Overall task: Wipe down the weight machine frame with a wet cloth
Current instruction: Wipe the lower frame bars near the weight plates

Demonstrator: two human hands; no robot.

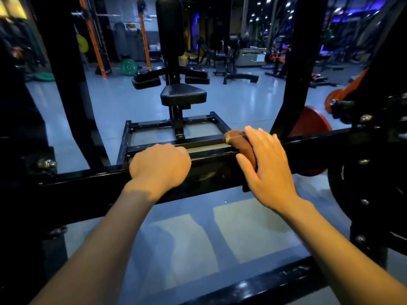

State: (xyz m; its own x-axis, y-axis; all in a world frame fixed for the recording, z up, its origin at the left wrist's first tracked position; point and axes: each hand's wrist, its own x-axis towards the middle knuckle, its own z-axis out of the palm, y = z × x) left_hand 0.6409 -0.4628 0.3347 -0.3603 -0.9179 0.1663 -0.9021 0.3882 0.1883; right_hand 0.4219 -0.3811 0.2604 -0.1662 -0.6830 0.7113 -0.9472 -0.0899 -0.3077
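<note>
1. While curled over the top of the black crossbar [92,190], left hand [159,165] gripped the bar itself, knuckles up, fingers wrapped out of sight on the far side.
2. Lay flat on the brown cloth [241,143], right hand [267,166], fingers straight and spread, pressing the cloth against the same crossbar just to the right of the left hand.
3. Showed only partly, the cloth, bunched beneath the palm, with a rounded fold sticking out past the fingertips on the far edge of the bar.
4. Ran across the whole view, the crossbar, part of the black weight machine frame, joined at the right to a bolted upright [365,194].
5. Stood beyond the bar a black padded seat [183,94] on a post, rising from a rectangular base frame [171,134] on the pale grey floor [242,100].
6. Sat behind the bar at the right a red weight plate [310,124], partly hidden.
7. Lay farther back a green weight plate [129,67] beside an orange rack post [94,40], with other gym machines dim in the distance.
</note>
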